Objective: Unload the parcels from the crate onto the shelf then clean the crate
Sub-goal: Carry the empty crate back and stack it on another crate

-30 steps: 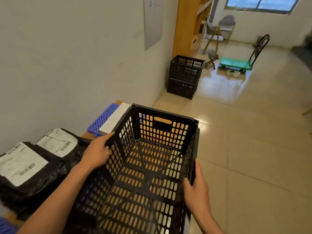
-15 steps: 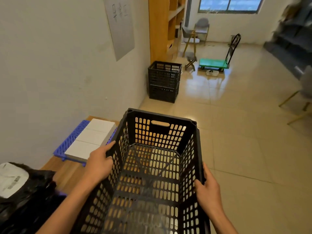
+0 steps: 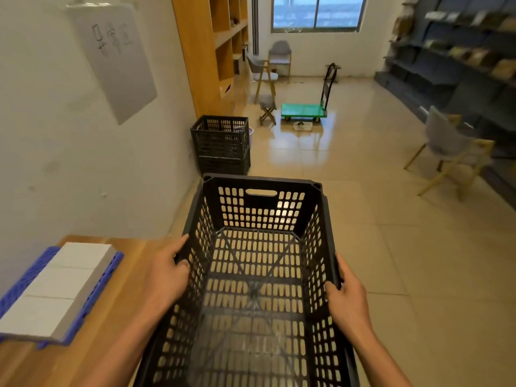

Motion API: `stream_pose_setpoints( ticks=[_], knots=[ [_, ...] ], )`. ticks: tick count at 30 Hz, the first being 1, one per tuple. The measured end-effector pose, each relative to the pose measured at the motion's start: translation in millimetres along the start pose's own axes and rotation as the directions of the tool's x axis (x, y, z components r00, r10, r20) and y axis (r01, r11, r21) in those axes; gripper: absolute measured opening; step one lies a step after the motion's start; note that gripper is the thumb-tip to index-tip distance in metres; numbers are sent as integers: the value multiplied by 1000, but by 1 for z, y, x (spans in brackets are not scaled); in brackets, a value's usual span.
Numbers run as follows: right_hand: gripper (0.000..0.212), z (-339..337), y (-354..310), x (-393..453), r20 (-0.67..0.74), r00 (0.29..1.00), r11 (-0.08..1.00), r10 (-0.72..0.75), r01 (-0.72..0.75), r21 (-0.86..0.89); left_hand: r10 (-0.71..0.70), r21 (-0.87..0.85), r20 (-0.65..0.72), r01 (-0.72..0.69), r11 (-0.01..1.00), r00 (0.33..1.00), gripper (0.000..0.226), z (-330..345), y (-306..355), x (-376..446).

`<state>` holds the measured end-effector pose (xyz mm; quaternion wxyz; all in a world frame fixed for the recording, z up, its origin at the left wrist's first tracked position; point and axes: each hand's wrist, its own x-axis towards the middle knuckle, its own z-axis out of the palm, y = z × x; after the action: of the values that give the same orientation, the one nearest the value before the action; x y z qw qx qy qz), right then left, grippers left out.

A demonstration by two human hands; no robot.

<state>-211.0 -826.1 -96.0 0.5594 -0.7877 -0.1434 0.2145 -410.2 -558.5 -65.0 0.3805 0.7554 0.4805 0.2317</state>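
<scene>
The parcels have slipped out of view as the empty crate (image 3: 257, 275) swings away from the worktop (image 3: 131, 263) over the floor. Left hand (image 3: 167, 277) and right hand (image 3: 347, 300) grip its side rims; unloading seems finished, cleaning next.

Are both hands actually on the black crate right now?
Touching. The head view shows the left hand gripping the crate by its left rim and the right hand gripping the right rim.
</scene>
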Motion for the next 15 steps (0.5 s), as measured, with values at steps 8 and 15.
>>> stream_pose_setpoints(
  ticks=[8,15],
  knots=[
    [74,-8,1,109,-31,998,999,46,-46,19,-87,-53,48,90,995,995,60,74,14,99],
    [76,5,-32,226,-61,998,998,23,-26,-50,-112,-74,91,119,990,990,60,130,44,219]
  ],
)
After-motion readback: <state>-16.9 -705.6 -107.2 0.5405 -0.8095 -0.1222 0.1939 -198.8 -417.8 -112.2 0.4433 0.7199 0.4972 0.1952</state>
